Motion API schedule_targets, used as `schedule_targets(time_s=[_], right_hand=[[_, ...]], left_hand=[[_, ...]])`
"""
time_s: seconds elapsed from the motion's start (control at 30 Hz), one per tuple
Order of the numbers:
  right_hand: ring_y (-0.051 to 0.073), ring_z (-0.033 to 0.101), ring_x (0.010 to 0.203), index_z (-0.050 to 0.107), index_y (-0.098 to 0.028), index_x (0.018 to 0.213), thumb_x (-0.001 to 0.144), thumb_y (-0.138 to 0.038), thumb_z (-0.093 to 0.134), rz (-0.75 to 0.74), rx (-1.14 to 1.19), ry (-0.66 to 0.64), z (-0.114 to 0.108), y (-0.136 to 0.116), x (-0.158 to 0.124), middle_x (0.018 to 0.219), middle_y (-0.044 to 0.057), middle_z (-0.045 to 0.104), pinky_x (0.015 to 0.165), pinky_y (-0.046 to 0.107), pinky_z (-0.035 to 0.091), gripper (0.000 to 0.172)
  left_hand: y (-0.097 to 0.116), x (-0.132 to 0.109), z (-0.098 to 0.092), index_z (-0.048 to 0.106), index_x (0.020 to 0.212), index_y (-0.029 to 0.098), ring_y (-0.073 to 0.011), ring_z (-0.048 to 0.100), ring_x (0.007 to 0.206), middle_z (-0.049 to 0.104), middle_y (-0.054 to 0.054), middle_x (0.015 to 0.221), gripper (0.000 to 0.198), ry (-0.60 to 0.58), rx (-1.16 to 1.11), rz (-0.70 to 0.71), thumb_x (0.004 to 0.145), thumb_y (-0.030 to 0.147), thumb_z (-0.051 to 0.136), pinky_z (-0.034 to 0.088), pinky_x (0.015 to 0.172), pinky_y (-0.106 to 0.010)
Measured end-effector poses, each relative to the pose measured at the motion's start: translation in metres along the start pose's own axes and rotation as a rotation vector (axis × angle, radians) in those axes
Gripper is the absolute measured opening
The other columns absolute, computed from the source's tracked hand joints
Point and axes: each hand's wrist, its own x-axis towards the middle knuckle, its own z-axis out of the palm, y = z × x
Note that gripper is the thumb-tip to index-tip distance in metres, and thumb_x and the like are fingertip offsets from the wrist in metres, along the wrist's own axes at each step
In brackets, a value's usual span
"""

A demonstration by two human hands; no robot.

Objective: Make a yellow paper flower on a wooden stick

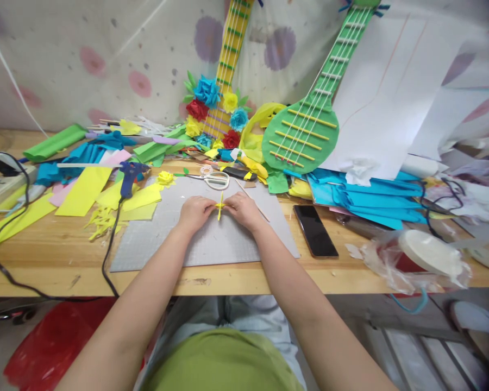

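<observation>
Both forearms bare, extended forward from the bottom of the frame, converging toward centre. Left hand (195, 210): palm down, knuckles up, fingers curled in, thumb and forefinger pinched at its inner edge. Right hand (244, 209): mirrors it, palm down, fingertips pinched toward the left. Hands just beside each other, fingertips nearly meeting. Wrists straight, held low. Elbows out of view
</observation>
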Motion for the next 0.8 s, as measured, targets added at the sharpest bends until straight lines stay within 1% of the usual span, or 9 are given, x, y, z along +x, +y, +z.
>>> schedule_targets(time_s=[0.1, 0.23, 0.4, 0.53, 0.6, 0.73, 0.8], right_hand=[[0.015, 0.048, 0.086, 0.063, -0.020, 0.094, 0.078, -0.029, 0.057, -0.003, 0.012, -0.001, 0.000, 0.002, 0.000, 0.089, 0.003, 0.065, 0.075, 0.025, 0.035, 0.019], [0.015, 0.050, 0.085, 0.065, -0.021, 0.090, 0.080, -0.028, 0.054, 0.020, 0.017, -0.009, 0.000, 0.004, 0.000, 0.084, 0.003, 0.065, 0.074, 0.024, 0.036, 0.016], [0.013, 0.052, 0.083, 0.062, -0.023, 0.103, 0.079, -0.030, 0.056, 0.118, 0.064, 0.037, -0.001, 0.006, -0.001, 0.084, 0.003, 0.063, 0.073, 0.023, 0.037, 0.025], [0.014, 0.052, 0.080, 0.066, -0.023, 0.089, 0.080, -0.030, 0.054, 0.148, 0.043, 0.028, -0.003, 0.008, 0.000, 0.077, 0.003, 0.063, 0.071, 0.024, 0.037, 0.017], [0.014, 0.052, 0.079, 0.067, -0.022, 0.085, 0.080, -0.030, 0.054, 0.152, 0.049, 0.024, -0.003, 0.009, 0.000, 0.075, 0.003, 0.063, 0.070, 0.024, 0.037, 0.016], [0.013, 0.052, 0.076, 0.067, -0.021, 0.083, 0.080, -0.030, 0.054, 0.167, 0.110, 0.032, -0.002, 0.011, -0.001, 0.073, 0.002, 0.063, 0.070, 0.023, 0.037, 0.016], [0.014, 0.052, 0.079, 0.066, -0.022, 0.089, 0.078, -0.033, 0.057, 0.155, 0.149, 0.062, -0.001, 0.012, -0.001, 0.079, 0.002, 0.064, 0.071, 0.023, 0.038, 0.018]], left_hand=[[0.002, -0.001, -0.003, 0.068, 0.087, 0.025, -0.0170, 0.059, 0.076, 0.069, -0.003, 0.081, 0.026, -0.009, 0.058, -0.070, 0.080, 0.039, 0.047, 0.040, 0.068, -0.028], [0.002, -0.001, -0.006, 0.068, 0.089, 0.028, -0.0174, 0.060, 0.075, 0.069, -0.002, 0.084, 0.027, -0.035, 0.075, -0.142, 0.080, 0.041, 0.047, 0.038, 0.062, -0.027], [-0.002, -0.002, -0.004, 0.068, 0.091, 0.029, -0.0160, 0.059, 0.076, 0.069, -0.001, 0.087, 0.026, -0.051, 0.018, -0.168, 0.079, 0.041, 0.048, 0.038, 0.061, -0.025], [-0.005, -0.002, -0.002, 0.067, 0.092, 0.028, -0.0153, 0.059, 0.074, 0.069, -0.002, 0.086, 0.029, -0.009, 0.003, -0.177, 0.078, 0.045, 0.048, 0.038, 0.060, -0.025], [-0.006, -0.002, -0.002, 0.068, 0.089, 0.028, -0.0153, 0.059, 0.073, 0.069, -0.002, 0.084, 0.028, 0.004, 0.008, -0.181, 0.077, 0.045, 0.049, 0.037, 0.059, -0.025], [-0.006, -0.002, -0.004, 0.069, 0.086, 0.028, -0.0158, 0.060, 0.074, 0.069, 0.000, 0.084, 0.026, -0.014, 0.010, -0.182, 0.078, 0.043, 0.049, 0.037, 0.059, -0.025], [-0.006, -0.003, -0.005, 0.069, 0.086, 0.028, -0.0162, 0.060, 0.075, 0.070, 0.000, 0.085, 0.026, -0.015, 0.005, -0.179, 0.078, 0.042, 0.048, 0.038, 0.060, -0.026]])
